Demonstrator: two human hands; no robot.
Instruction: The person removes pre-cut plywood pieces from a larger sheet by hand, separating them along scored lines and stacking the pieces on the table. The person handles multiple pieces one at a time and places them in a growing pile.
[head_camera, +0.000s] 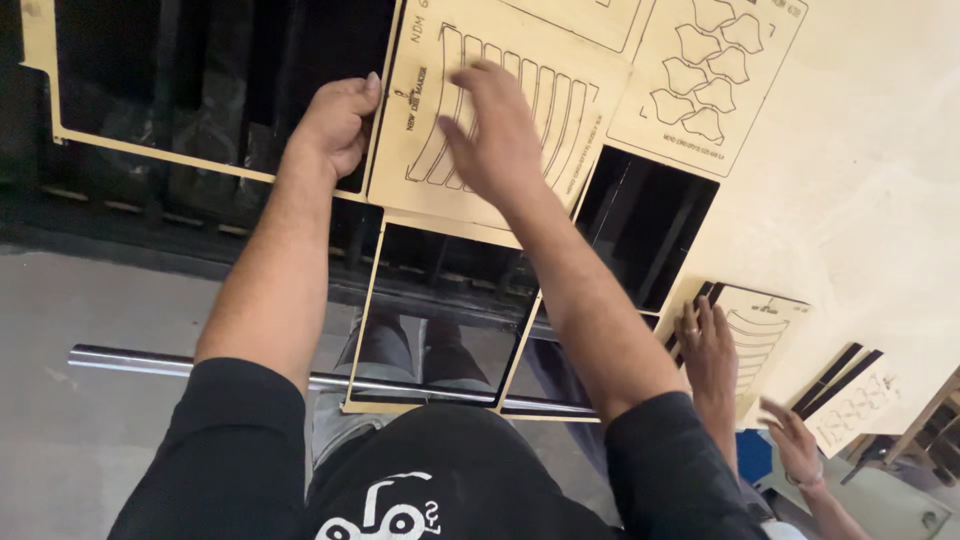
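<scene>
At the far left, the leftover frame (150, 145) of a cut plywood sheet lies over a dark slatted bed (200, 80), with big rectangular holes where panels have come out. The left hand (335, 125) is curled around the left edge of a cut panel (480, 110), thumb on top and fingers tucked under, so it is gripping that panel. The panel bears a fan of long curved strips cut into it and sits tilted, its lower edge lapping over the frame below.

The right hand (495, 130) lies flat on the panel's face, fingers spread and slightly blurred; it presses rather than grips, with nothing held in it. Whether the panel is fully free of the sheet at its top edge is hard to tell from here.

To do this lift well, I judge the left hand should raise its edge evenly while the right hand keeps the loose strips from dropping through the slats, and the panel should stay level so the thin strips do not snap.

Further right, a second panel (715, 75) with leaf-like outlines stays in the sheet (870, 200). At lower right, another person's hand (705, 345) rests on a smaller panel (760, 335), and their other hand (795, 440) hovers open near a third piece (850, 405).
</scene>
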